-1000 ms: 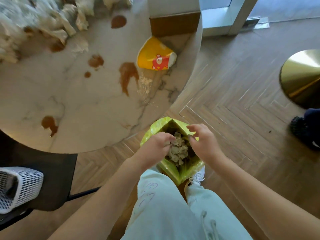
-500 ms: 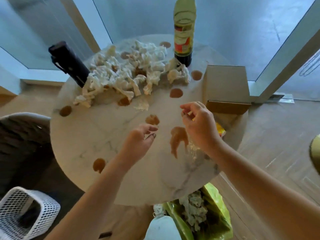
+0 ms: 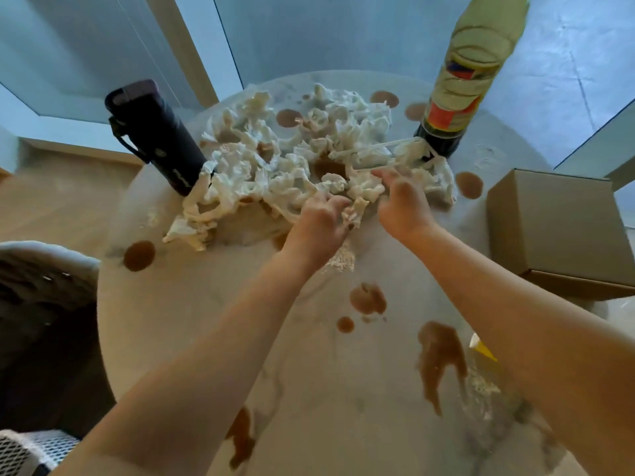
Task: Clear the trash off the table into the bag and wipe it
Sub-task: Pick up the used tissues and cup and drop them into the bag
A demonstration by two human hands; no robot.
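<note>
A heap of crumpled, stained white tissues (image 3: 275,166) covers the far half of the round marble table (image 3: 206,321). My left hand (image 3: 319,225) is at the heap's near edge, its fingers curled round a tissue clump. Just to the right, my right hand (image 3: 402,204) lies on the heap with its fingers reaching into the tissues; motion blur hides its grip. Brown spill stains (image 3: 439,359) dot the tabletop, and pale crumbs (image 3: 340,261) lie under my left wrist. A corner of a yellow paper cup (image 3: 482,348) shows behind my right forearm. The bag is out of view.
A dark flask (image 3: 154,135) stands at the heap's left and a tall sauce bottle (image 3: 460,80) at the far right. A cardboard box (image 3: 556,228) sits on the table's right edge. A grey chair (image 3: 41,297) and a white mesh basket (image 3: 27,451) are at the left.
Both hands have left the green bag, moved up across the table and reached the tissue heap. The view has risen from the floor to the tabletop, so the bag has dropped out of sight.
</note>
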